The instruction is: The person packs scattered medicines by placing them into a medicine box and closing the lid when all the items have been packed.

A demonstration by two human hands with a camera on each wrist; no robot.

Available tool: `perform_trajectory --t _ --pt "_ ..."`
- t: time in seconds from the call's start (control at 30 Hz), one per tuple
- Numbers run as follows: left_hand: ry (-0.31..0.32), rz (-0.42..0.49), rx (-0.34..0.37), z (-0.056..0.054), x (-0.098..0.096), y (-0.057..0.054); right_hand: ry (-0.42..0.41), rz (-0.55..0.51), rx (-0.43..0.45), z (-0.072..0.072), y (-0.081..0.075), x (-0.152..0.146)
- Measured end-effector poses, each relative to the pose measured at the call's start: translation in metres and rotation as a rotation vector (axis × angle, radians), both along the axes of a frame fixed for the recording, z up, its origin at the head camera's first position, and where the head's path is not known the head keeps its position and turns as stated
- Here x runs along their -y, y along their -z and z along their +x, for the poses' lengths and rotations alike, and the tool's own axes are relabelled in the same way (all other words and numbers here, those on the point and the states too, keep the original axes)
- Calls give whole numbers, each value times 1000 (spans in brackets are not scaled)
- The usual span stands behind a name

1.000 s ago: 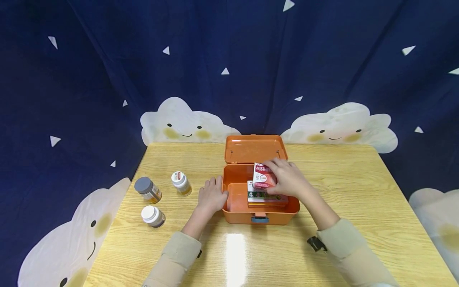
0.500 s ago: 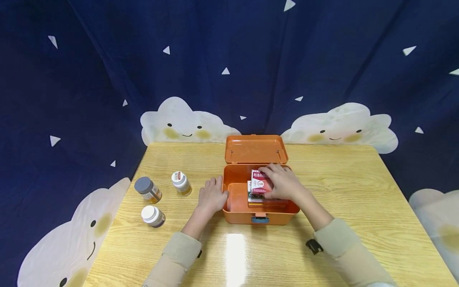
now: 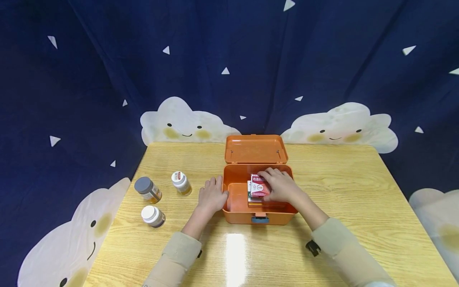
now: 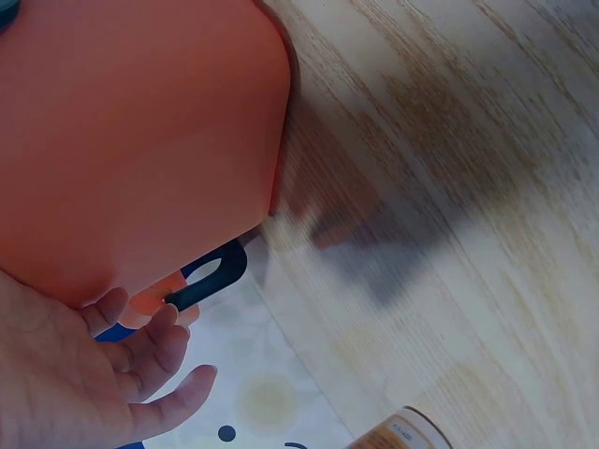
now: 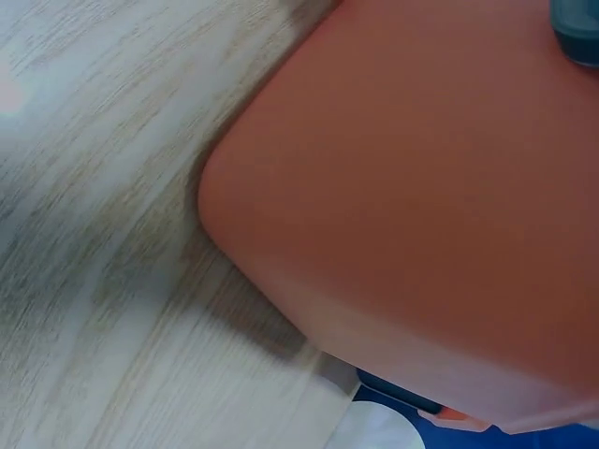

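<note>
An orange storage box (image 3: 242, 217) stands on the table with its lid (image 3: 256, 148) tipped back. Inside it, my right hand (image 3: 283, 186) holds a red-and-white medicine box (image 3: 257, 185) low over white-and-green medicine packaging (image 3: 250, 202). My left hand (image 3: 212, 194) grips the left rim of the storage box, thumb over the edge. From the left wrist view, that hand's loosely bent fingers (image 4: 159, 360) show outside the wall, near a dark handle (image 4: 220, 276). In the right wrist view the orange wall (image 5: 402, 206) hides the right hand.
Left of the storage box stand a white-capped bottle (image 3: 181, 183), a grey-capped bottle (image 3: 148, 189) and a white bottle (image 3: 153, 216). A dark blue curtain (image 3: 201, 48) with clouds hangs behind the wooden table (image 3: 340, 179). A blue latch (image 3: 259, 219) is on the box's front.
My right hand has lowered the red-and-white medicine box deeper into the storage box, toward me and slightly left. The left hand and the bottles have stayed in place.
</note>
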State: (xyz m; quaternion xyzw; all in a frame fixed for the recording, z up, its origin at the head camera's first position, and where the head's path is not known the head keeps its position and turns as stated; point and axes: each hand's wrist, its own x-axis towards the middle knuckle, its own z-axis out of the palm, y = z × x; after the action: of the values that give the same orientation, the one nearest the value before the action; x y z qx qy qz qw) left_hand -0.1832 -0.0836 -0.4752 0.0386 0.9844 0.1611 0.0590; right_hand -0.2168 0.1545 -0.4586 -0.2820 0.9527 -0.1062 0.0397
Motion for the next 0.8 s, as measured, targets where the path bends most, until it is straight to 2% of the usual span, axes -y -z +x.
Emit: perform_trajectory --t 0.47,0.8 --pt "-6 -1 18 -1 0 1 41 2 71 -5 12 -1" --pt "-2 -10 6 -1 1 1 31 13 88 -8 17 -1"
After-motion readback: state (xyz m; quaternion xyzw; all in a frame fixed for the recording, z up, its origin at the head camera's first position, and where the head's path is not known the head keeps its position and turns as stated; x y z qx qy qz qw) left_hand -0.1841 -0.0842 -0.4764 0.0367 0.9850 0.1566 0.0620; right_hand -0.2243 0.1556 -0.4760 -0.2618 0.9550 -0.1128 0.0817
